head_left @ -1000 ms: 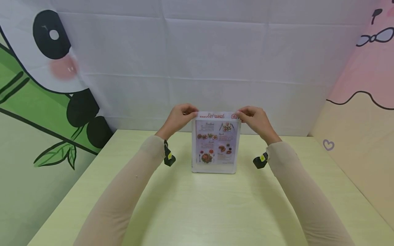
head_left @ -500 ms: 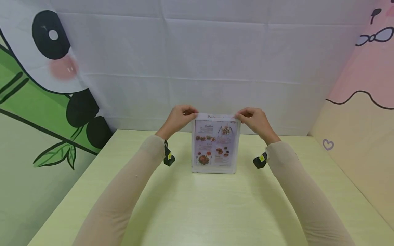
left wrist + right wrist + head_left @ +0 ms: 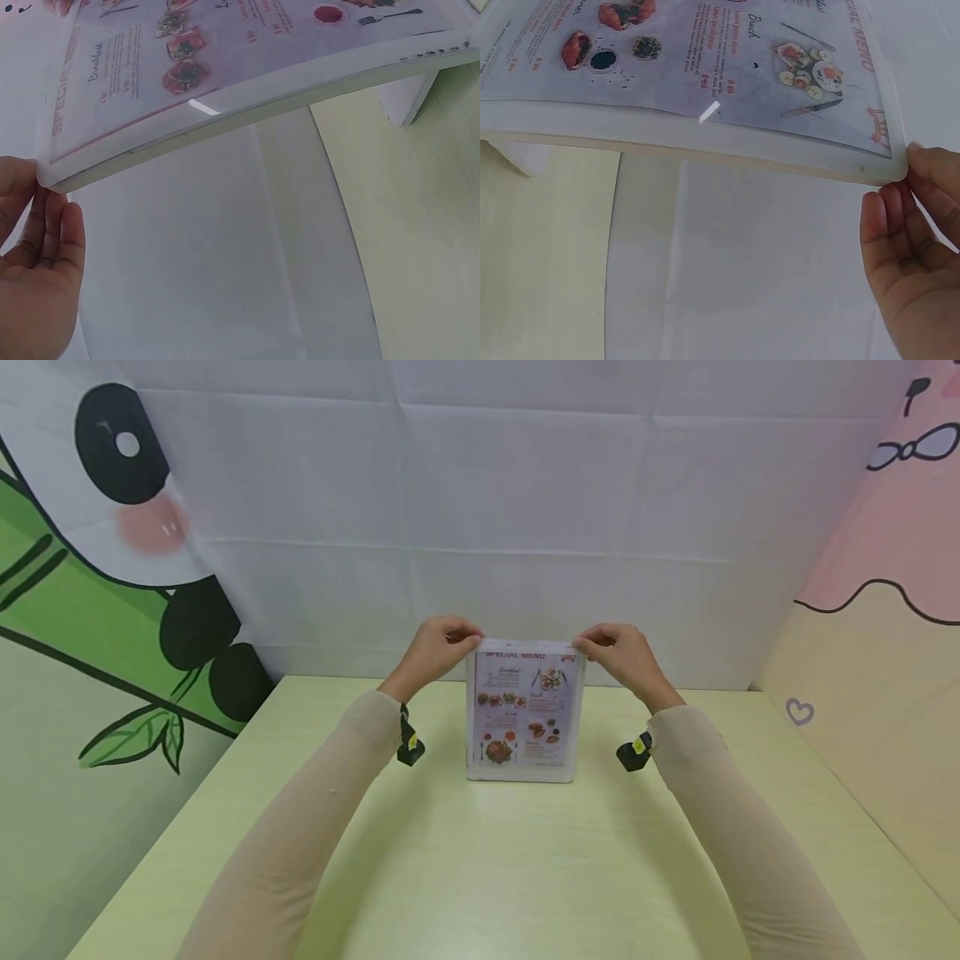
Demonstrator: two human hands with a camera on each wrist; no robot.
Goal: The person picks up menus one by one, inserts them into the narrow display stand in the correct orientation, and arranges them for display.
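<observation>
Pinching the menu sheet's (image 3: 525, 706) top corners with our left hand (image 3: 435, 652) and right hand (image 3: 622, 653), we could tip its clear stand (image 3: 521, 772), upright mid-table (image 3: 480, 860), by pushing unevenly.

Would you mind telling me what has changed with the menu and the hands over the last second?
The menu sheet has slid down into the clear stand; its top edge, which stood above the stand, now sits level with it. The left hand and right hand stayed pinching the top corners. The stand did not move on the table.
</observation>
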